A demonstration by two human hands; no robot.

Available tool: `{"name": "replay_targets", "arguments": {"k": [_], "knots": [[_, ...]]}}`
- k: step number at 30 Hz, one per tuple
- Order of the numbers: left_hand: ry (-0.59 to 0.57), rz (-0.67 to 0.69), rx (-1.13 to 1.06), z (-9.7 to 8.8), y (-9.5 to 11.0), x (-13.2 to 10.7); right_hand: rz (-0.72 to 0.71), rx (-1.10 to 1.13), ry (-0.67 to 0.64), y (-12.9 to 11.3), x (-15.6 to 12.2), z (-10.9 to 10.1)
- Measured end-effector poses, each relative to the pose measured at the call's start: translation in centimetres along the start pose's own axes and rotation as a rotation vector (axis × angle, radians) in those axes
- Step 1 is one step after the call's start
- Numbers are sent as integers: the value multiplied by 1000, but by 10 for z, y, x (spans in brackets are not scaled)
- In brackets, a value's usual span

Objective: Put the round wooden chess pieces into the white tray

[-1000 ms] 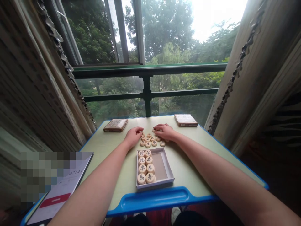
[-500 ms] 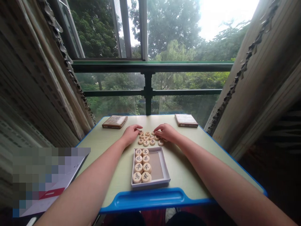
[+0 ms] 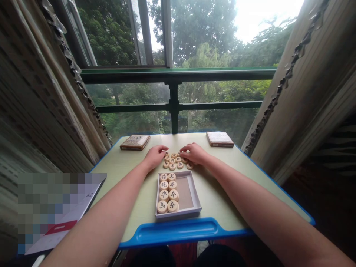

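Note:
Several round wooden chess pieces [image 3: 174, 162] lie in a loose cluster at the table's middle. My left hand [image 3: 154, 156] rests at the cluster's left edge, fingers curled with the tips on the pieces. My right hand [image 3: 194, 152] sits at the cluster's right edge, fingers bent and pinching at a piece I cannot make out. Nearer me a shallow white box [image 3: 191, 193] holds several pieces [image 3: 167, 193] in two columns on its left side.
A pale green table with a blue rim [image 3: 178, 231]. Two flat box parts lie at the far corners, one on the left [image 3: 135, 141] and one on the right [image 3: 219, 139]. A blurred device [image 3: 59, 207] lies at the near left. Window railing beyond, curtains either side.
Both hands have edged slightly inward around the loose pieces. The camera has tilted a little; the box and its pieces stay put.

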State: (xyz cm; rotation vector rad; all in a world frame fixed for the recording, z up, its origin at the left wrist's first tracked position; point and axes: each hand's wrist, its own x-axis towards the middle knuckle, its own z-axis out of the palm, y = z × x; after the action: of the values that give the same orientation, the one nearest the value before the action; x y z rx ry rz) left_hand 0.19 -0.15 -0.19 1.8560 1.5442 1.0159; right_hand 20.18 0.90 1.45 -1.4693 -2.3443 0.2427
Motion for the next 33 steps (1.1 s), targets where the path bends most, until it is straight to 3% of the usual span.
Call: {"name": "replay_targets", "arguments": {"k": [5,11,18,27,33], "knots": [[-1,13,11,1,-3,1,62,-6,21,-6,4,3],[-10,2,61,1,0,0,30,-116,17,-5,3,-4],[-20,7,73,0,0,0,75,-76,-61,2,-7,-16],[-25,-1,24,0,1,-1,102,-118,40,0,-6,-14],[-54,6,26,-1,-5,0,80,-60,-28,-3,-8,-17]]}}
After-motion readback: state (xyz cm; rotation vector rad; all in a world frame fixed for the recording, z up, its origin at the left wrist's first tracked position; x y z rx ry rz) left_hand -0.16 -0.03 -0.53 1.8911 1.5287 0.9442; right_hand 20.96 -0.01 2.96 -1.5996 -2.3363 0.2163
